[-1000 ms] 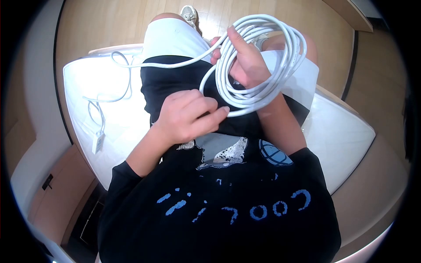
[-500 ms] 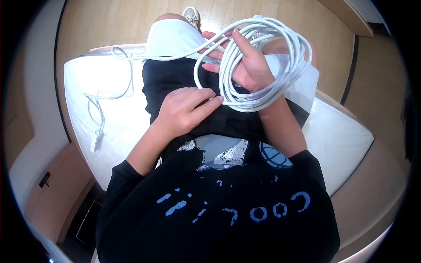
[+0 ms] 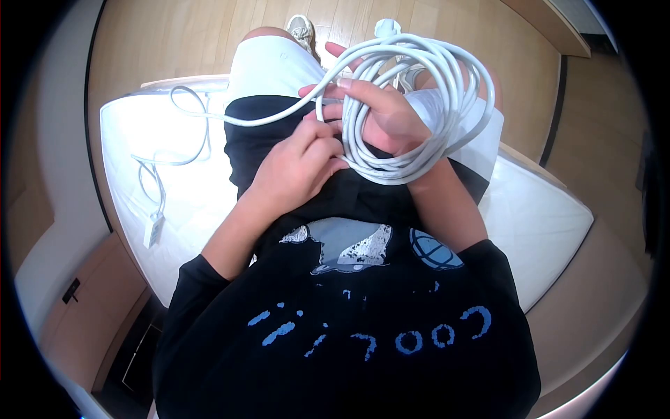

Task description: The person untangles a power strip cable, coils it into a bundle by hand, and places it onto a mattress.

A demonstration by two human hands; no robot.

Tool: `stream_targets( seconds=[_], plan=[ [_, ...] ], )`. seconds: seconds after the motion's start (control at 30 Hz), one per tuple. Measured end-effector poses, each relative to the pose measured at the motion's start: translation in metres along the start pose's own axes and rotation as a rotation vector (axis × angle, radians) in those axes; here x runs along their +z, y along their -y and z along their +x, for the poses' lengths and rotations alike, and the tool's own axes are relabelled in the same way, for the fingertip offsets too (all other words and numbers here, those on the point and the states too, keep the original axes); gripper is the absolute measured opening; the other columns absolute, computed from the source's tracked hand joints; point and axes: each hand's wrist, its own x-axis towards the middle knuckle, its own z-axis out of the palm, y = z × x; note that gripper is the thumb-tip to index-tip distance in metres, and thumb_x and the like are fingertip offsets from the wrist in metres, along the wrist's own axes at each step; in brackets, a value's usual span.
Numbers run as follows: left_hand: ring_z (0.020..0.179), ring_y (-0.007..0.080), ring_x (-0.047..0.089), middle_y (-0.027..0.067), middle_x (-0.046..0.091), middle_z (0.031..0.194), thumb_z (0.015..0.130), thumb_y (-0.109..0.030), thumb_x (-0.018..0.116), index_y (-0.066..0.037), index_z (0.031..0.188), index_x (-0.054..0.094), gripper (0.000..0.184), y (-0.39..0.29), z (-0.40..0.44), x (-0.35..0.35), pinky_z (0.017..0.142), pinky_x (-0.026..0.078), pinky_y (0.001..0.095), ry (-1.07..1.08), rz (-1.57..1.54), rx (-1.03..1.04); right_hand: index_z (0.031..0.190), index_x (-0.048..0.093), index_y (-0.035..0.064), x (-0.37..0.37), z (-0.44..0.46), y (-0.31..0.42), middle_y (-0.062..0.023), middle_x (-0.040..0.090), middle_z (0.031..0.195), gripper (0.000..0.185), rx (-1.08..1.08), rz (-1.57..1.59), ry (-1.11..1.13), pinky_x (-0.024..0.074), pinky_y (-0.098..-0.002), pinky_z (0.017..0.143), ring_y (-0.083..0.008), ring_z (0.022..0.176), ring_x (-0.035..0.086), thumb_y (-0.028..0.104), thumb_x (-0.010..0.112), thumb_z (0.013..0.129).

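Note:
A white extension cord [image 3: 462, 105] is wound in several loops around my right hand [image 3: 384, 115]. The loops rest across the palm and wrist, with the thumb and fingers bent about the left side of the coil. My left hand [image 3: 303, 164] pinches the coil's lower left edge, its fingertips close to the right fingers. A pale plug [image 3: 387, 28] sticks out at the top of the coil. From the coil's left side a single strand runs over my lap to a small white block [image 3: 153, 229] at the cord's other end.
I sit on a white padded seat [image 3: 537, 216], where the loose cord and block lie to my left. Beyond my knees is a wooden floor [image 3: 188, 35], with a shoe [image 3: 300, 31] on it. A pale wall [image 3: 56, 140] stands at the left.
The coil has tipped slightly down and left, and the plug shows more above it. My left hand has shifted up a little along the cord. The strand over my lap sags lower.

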Motion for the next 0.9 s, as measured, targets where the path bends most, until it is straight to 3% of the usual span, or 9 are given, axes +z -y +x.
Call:
stream_targets(
  seconds=[0.1, 0.13, 0.23, 0.3, 0.37, 0.53, 0.63, 0.8, 0.9],
  plan=[
    [0.076, 0.0277, 0.065, 0.0109, 0.06, 0.098, 0.073, -0.024, 0.09, -0.004, 0.087, 0.06, 0.039, -0.003, -0.001, -0.005, 0.065, 0.054, 0.037, 0.016, 0.065, -0.101, 0.156, 0.028, 0.0033, -0.004, -0.002, 0.0, -0.0224, 0.064, 0.122, 0.062, 0.038, -0.127, 0.016, 0.0598, -0.0392, 0.086, -0.0315, 0.111, 0.067, 0.005, 0.054, 0.1],
    [0.075, 0.0266, 0.065, 0.0094, 0.061, 0.092, 0.07, -0.031, 0.092, -0.006, 0.087, 0.062, 0.043, 0.001, 0.004, -0.013, 0.062, 0.053, 0.0373, 0.026, 0.13, 0.023, 0.148, 0.037, 0.0017, -0.006, -0.001, -0.004, -0.0221, 0.066, 0.119, 0.054, 0.027, -0.125, 0.005, 0.0601, -0.0371, 0.081, -0.0287, 0.101, 0.07, 0.004, 0.057, 0.099],
    [0.067, 0.0197, 0.059, 0.007, 0.061, 0.084, 0.071, -0.02, 0.092, -0.004, 0.088, 0.063, 0.037, 0.008, 0.017, -0.026, 0.056, 0.045, 0.031, -0.207, 0.067, 0.094, 0.139, 0.042, 0.0022, -0.008, -0.003, -0.006, -0.0221, 0.068, 0.118, 0.044, 0.041, -0.105, 0.059, 0.0582, -0.033, 0.074, -0.0265, 0.096, 0.071, 0.004, 0.058, 0.098],
    [0.061, 0.0101, 0.047, 0.0042, 0.06, 0.083, 0.08, -0.005, 0.082, -0.001, 0.091, 0.064, 0.022, 0.004, 0.027, -0.037, 0.054, 0.037, 0.0247, -0.311, 0.117, -0.055, 0.137, 0.043, 0.0045, -0.005, -0.004, -0.009, -0.022, 0.069, 0.116, 0.042, 0.044, -0.148, 0.016, 0.0529, -0.0278, 0.066, -0.0262, 0.089, 0.072, 0.004, 0.058, 0.098],
    [0.058, 0.0093, 0.048, 0.0052, 0.063, 0.086, 0.087, -0.007, 0.077, 0.001, 0.095, 0.066, 0.016, -0.005, 0.04, -0.044, 0.053, 0.038, 0.0246, -0.322, 0.029, -0.347, 0.136, 0.046, 0.0035, -0.004, -0.001, -0.009, -0.0212, 0.07, 0.113, 0.039, 0.065, -0.175, 0.028, 0.0532, -0.0283, 0.065, -0.0274, 0.087, 0.073, 0.005, 0.058, 0.099],
    [0.063, 0.0097, 0.06, 0.0069, 0.072, 0.093, 0.097, -0.019, 0.07, 0.004, 0.116, 0.069, 0.03, 0.008, 0.066, -0.045, 0.056, 0.047, 0.0261, 0.038, 0.055, -0.428, 0.131, 0.052, -0.0015, -0.011, 0.006, -0.018, -0.0203, 0.07, 0.111, 0.034, 0.112, -0.224, 0.103, 0.0533, -0.0268, 0.063, -0.0259, 0.083, 0.073, 0.003, 0.055, 0.098],
    [0.065, 0.0091, 0.06, 0.0062, 0.072, 0.09, 0.097, -0.021, 0.071, 0.004, 0.115, 0.07, 0.031, 0.025, 0.078, -0.048, 0.059, 0.048, 0.0265, 0.233, -0.206, -0.652, 0.128, 0.053, -0.0064, -0.003, 0.002, -0.014, -0.022, 0.07, 0.108, 0.032, 0.142, -0.261, 0.083, 0.0543, -0.0255, 0.063, -0.0258, 0.082, 0.074, 0.001, 0.054, 0.097],
    [0.077, 0.0075, 0.056, 0.0004, 0.061, 0.087, 0.092, -0.007, 0.062, 0.002, 0.099, 0.058, 0.013, 0.051, 0.075, -0.051, 0.068, 0.048, 0.0244, 0.374, -0.61, -0.682, 0.125, 0.056, -0.0099, -0.001, 0.003, -0.017, -0.0265, 0.071, 0.108, 0.03, 0.16, -0.342, 0.141, 0.0572, -0.027, 0.066, -0.0272, 0.082, 0.075, -0.002, 0.053, 0.096],
    [0.057, 0.0083, 0.059, 0.0035, 0.062, 0.068, 0.087, -0.007, 0.064, 0.002, 0.097, 0.058, 0.015, 0.046, 0.066, -0.038, 0.05, 0.048, 0.0223, 0.046, -0.397, -0.458, 0.125, 0.056, -0.0096, 0.003, 0.007, -0.014, -0.0243, 0.071, 0.109, 0.032, 0.168, -0.369, 0.156, 0.0578, -0.0269, 0.07, -0.0241, 0.084, 0.073, -0.003, 0.053, 0.095]
  ],
)
